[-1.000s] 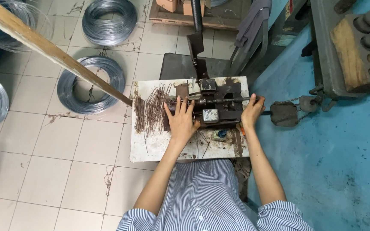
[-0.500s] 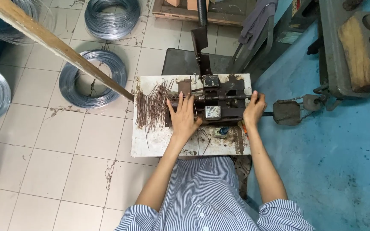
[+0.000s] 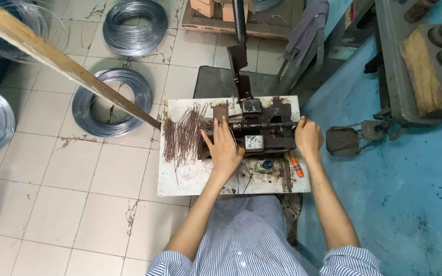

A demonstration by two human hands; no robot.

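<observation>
The floor is split: pale cracked tiles [image 3: 52, 204] on the left, blue-painted concrete [image 3: 415, 204] on the right. Wire coils [image 3: 111, 102] lie on the tiles, two of them cut off by the frame's left edge. A wooden beam [image 3: 62, 64] slants in from the top left corner. The small white worktable [image 3: 195, 179] carries a dark metal bending jig [image 3: 254, 130]; its upright lever [image 3: 239, 30] runs out of view at the top. The left hand [image 3: 224, 148] lies flat on the jig's left end, fingers spread, hiding whatever is beneath. The right hand [image 3: 308, 137] curls over the jig's right end; what it grips cannot be made out. Rusty cut wires [image 3: 180, 138] lie piled just left of the left hand.
</observation>
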